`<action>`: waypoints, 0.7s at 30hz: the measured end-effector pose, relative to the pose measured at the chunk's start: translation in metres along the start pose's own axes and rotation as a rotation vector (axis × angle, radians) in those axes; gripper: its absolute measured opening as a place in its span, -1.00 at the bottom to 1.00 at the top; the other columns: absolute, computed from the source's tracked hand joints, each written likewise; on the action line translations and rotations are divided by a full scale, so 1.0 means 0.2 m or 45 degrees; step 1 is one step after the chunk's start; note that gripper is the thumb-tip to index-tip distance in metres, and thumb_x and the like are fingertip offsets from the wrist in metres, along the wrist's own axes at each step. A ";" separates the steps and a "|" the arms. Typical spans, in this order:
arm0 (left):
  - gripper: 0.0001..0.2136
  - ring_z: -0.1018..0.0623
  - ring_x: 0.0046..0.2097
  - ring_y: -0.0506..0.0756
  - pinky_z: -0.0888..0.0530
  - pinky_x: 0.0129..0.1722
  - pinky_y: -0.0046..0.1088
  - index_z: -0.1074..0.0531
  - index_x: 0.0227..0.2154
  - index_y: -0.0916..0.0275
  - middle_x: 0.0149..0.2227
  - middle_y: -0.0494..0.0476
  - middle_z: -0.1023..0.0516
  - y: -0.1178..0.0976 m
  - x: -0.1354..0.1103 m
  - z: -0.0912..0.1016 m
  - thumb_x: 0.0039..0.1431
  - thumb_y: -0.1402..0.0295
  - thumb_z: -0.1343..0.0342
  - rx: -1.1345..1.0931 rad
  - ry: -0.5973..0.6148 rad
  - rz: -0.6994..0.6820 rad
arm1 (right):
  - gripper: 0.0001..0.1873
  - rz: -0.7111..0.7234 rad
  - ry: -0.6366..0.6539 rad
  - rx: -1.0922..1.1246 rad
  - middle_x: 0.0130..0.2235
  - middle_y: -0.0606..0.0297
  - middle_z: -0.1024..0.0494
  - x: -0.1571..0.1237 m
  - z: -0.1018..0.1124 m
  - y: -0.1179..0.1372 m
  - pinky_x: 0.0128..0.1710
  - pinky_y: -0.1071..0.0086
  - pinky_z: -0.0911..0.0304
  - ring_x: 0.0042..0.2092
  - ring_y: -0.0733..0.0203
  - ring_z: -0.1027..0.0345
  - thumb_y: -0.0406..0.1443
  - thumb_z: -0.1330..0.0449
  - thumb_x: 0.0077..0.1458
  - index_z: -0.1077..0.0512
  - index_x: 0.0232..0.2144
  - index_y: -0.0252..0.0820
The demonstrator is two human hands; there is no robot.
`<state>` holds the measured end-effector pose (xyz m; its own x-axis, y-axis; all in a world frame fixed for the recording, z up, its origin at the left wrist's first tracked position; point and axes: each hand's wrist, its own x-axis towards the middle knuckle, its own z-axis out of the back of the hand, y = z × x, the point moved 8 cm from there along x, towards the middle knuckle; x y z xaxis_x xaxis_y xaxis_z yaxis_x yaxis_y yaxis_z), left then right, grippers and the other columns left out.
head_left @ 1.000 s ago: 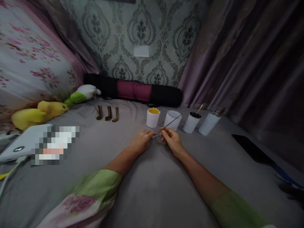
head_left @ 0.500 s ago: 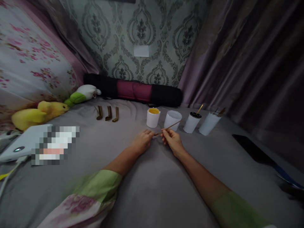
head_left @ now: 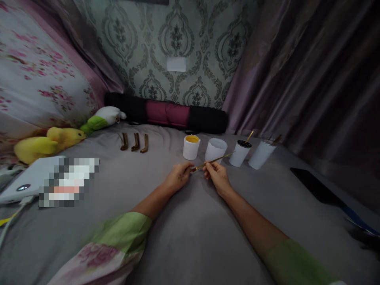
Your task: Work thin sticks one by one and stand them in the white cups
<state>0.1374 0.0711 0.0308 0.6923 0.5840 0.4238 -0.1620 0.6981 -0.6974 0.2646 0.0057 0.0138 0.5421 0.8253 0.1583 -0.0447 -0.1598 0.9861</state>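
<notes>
My right hand (head_left: 217,177) pinches a thin brush (head_left: 218,159) by its shaft, the long handle pointing right toward the cups. My left hand (head_left: 179,177) is closed with its fingertips at the brush's tip end. Both hands hover low over the grey sheet (head_left: 190,237). Just behind them stand a white cup of yellow paint (head_left: 190,147), a white cup (head_left: 215,150), a cup with a dark top and a stick in it (head_left: 240,152), and a white cup holding brushes (head_left: 261,154).
Three small brass-coloured pieces (head_left: 135,142) lie at the back left. Yellow and green soft toys (head_left: 47,143) and a white device (head_left: 26,180) are at the left. A black and maroon bolster (head_left: 166,113) lines the wall. A dark phone (head_left: 316,190) lies at the right.
The brush's handle has swung lower and more to the right. My left hand has rolled a little and closed in on the brush tip.
</notes>
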 end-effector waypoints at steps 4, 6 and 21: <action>-0.78 -0.38 -0.51 -0.06 -0.30 -0.52 -0.58 -0.41 -0.31 0.31 -0.49 0.04 -0.43 0.06 0.01 -0.03 0.08 0.37 0.10 -0.361 -0.009 0.245 | -0.70 -0.003 -0.041 0.005 -0.52 0.33 -0.38 0.01 0.02 -0.01 -0.67 0.54 -0.09 -0.59 0.41 -0.18 -0.12 -0.14 -0.11 -0.35 -0.41 -0.28; -0.78 -0.35 -0.59 -0.09 -0.25 -0.62 -0.61 -0.38 -0.31 0.35 -0.53 0.04 -0.41 0.08 0.01 -0.05 0.08 0.34 0.09 -0.590 0.009 0.385 | -0.69 -0.002 -0.057 0.007 -0.52 0.33 -0.38 0.01 0.03 -0.01 -0.67 0.54 -0.09 -0.58 0.41 -0.18 -0.12 -0.14 -0.11 -0.35 -0.42 -0.28; -0.90 -0.39 -0.56 -0.10 -0.28 -0.62 -0.63 -0.36 -0.36 0.38 -0.47 0.14 -0.46 0.05 -0.04 -0.23 0.04 0.47 -0.03 -1.499 0.388 0.753 | -0.72 -0.023 -0.126 -0.056 -0.57 0.38 -0.34 -0.01 0.05 0.02 -0.69 0.53 -0.05 -0.62 0.41 -0.16 -0.14 -0.14 -0.13 -0.34 -0.45 -0.27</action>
<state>0.1620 0.0536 -0.0054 0.8811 0.4495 -0.1468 0.0996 -0.4799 -0.8716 0.2714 -0.0027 0.0165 0.6232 0.7699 0.1372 -0.0697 -0.1200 0.9903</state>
